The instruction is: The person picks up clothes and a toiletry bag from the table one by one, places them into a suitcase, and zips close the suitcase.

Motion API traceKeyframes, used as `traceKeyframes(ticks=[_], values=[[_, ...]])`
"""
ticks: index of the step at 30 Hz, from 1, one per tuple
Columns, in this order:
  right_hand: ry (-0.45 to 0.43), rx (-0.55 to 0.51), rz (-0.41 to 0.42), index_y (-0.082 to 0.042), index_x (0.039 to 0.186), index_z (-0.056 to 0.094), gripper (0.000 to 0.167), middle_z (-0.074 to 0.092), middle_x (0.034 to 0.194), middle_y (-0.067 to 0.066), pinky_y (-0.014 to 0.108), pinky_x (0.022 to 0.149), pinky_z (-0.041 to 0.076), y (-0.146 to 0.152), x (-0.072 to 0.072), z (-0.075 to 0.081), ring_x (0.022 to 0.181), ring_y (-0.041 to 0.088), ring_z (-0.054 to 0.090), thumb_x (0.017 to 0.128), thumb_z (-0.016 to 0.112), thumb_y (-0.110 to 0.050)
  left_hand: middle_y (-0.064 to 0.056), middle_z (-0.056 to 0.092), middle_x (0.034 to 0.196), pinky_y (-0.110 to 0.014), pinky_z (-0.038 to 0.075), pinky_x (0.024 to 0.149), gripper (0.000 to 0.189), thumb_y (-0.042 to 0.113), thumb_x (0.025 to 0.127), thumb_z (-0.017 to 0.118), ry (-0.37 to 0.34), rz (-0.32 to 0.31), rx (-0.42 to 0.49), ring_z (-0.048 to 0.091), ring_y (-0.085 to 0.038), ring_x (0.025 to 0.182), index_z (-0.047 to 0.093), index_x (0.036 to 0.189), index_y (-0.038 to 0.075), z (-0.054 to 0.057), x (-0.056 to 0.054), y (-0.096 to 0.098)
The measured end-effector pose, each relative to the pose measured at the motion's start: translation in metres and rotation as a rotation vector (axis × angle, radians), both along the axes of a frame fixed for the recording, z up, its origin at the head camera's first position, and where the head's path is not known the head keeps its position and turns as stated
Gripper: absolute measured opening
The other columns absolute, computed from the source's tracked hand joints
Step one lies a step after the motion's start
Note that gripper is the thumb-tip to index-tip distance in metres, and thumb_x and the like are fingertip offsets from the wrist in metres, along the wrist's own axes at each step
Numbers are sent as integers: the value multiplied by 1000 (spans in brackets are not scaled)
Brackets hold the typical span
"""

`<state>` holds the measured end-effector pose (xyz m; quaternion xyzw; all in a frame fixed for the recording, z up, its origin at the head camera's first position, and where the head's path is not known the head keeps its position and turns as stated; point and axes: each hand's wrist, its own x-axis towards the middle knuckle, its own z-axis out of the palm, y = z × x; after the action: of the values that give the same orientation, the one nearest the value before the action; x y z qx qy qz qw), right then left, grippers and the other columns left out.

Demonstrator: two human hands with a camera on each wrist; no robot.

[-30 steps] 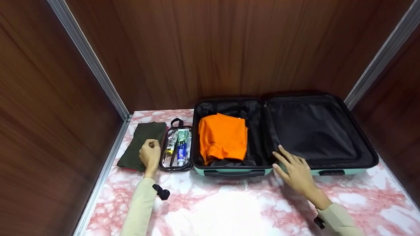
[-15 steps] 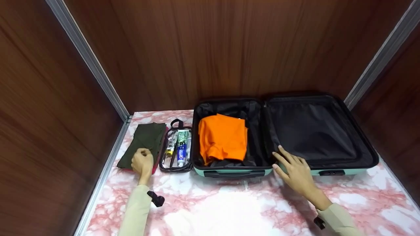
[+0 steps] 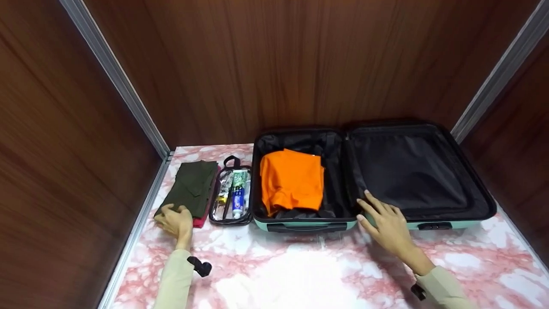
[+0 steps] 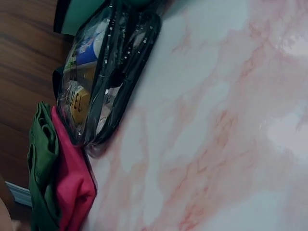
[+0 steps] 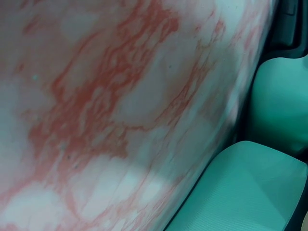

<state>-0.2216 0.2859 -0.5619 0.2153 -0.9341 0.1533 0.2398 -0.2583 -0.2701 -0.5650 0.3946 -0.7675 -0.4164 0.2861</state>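
My left hand (image 3: 176, 223) is at the near left corner of a folded dark green garment (image 3: 188, 186), its fingers loosely bent and spread apart from the thumb over the cloth. Under the green garment lies a red-pink folded cloth (image 4: 74, 187), which shows along the right and near edges. My right hand (image 3: 388, 227) rests with extended fingers on the near rim of the open suitcase (image 3: 306, 225), close to where its two halves meet. Folded orange clothing (image 3: 291, 180) lies in the suitcase's left half. The fingers of both hands are almost wholly out of the wrist views.
A clear toiletry pouch (image 3: 230, 221) with toothpaste (image 3: 238, 201) and other items lies between the clothes and the suitcase. The suitcase's right half (image 3: 411, 171) lies flat with black lining. Brown panels (image 3: 283, 64) enclose the marbled table (image 3: 291, 274) at the back and sides.
My left hand has moved toward the near left corner of the green garment, and its curled fingers have loosened and spread. More of the garment and red cloth shows. The right hand stays put.
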Motion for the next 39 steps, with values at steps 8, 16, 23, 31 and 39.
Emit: traceKeyframes(ticks=[8, 16, 23, 31, 39], values=[[8, 5, -3, -21, 142, 57, 51, 44, 152, 5, 60, 94, 40, 1, 0, 0, 117, 36, 57, 95, 63, -41, -34, 34, 135, -57, 27, 105, 46, 20, 91, 56, -93, 80, 109, 30, -48, 127, 51, 131, -3, -2, 4, -8], [18, 8, 0, -20, 142, 56, 51, 44, 152, 6, 60, 93, 41, 1, 0, -1, 115, 36, 58, 95, 63, -40, -39, 30, 141, -52, 24, 112, 67, 22, 97, 48, -126, 14, 253, 33, -52, 132, 22, 147, -14, 0, 5, -13], [17, 4, 1, -20, 142, 57, 51, 44, 152, 7, 60, 93, 41, 0, -1, 1, 115, 37, 58, 95, 62, -40, -38, 31, 143, -51, 25, 113, 70, 24, 100, 45, -125, 8, 361, 35, -51, 131, 14, 149, -16, 4, 5, -16], [25, 8, -2, -19, 141, 57, 50, 45, 151, 7, 59, 94, 41, 1, -2, 3, 116, 36, 57, 95, 63, -40, -33, 33, 148, -45, 22, 116, 63, 26, 102, 40, -56, 13, 466, 30, -45, 139, 20, 152, -8, 6, 8, -17], [21, 4, -2, -20, 141, 57, 51, 44, 152, 6, 59, 94, 41, 2, -1, 2, 117, 36, 57, 95, 63, -40, -22, 44, 145, -29, 36, 107, 59, 23, 99, 42, 185, 74, 747, 43, -28, 131, 32, 149, -6, 7, 7, -16]])
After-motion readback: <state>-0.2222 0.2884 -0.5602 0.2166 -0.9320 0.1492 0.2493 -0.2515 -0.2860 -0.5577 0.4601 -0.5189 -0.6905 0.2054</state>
